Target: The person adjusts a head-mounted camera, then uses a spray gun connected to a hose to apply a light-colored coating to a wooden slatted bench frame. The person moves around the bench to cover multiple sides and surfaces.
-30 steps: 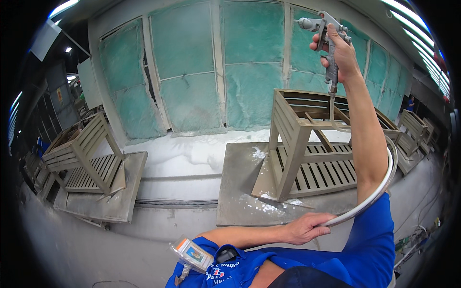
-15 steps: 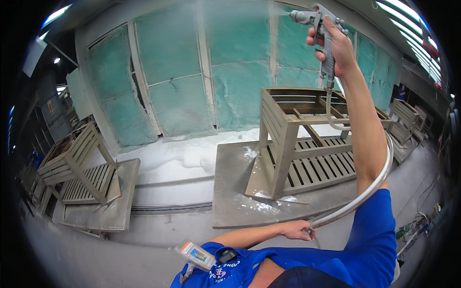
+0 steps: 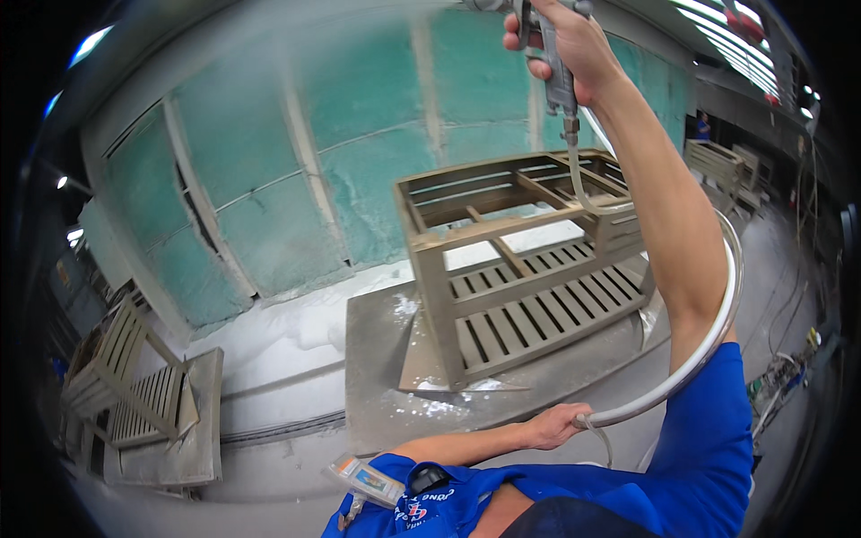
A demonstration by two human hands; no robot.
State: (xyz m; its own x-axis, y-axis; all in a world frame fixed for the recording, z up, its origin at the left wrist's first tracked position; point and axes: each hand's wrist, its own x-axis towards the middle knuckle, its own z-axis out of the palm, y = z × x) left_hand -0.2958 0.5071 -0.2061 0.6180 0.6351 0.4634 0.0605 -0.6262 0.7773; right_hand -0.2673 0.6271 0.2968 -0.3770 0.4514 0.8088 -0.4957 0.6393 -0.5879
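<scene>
High at the top of the view, my right hand [image 3: 578, 49] is wrapped round a grey metal spray gun [image 3: 559, 79]. The gun's nozzle end points left and is partly cut off by the upper edge. From its handle a pale hose [image 3: 668, 387] loops down along my right arm. Low in the middle, my left hand [image 3: 556, 426] is closed on that hose near my waist. A slatted wooden frame with a lower shelf [image 3: 432, 305], coated grey-brown, stands in front of me on a flat board [image 3: 372, 377]. My right hand is above the frame, apart from it.
Green filter panels [image 3: 359, 99] line the far wall, with white powder [image 3: 278, 345] along its foot. Another slatted frame [image 3: 134, 359] stands on a board at the left. More frames [image 3: 713, 161] are at the far right, near a person in blue [image 3: 703, 127]. Hoses and fittings [image 3: 789, 368] lie at the right.
My right hand with the spray gun has moved up and left in the view. The view has turned, so the frame sits further left and looks larger. My left hand still grips the hose.
</scene>
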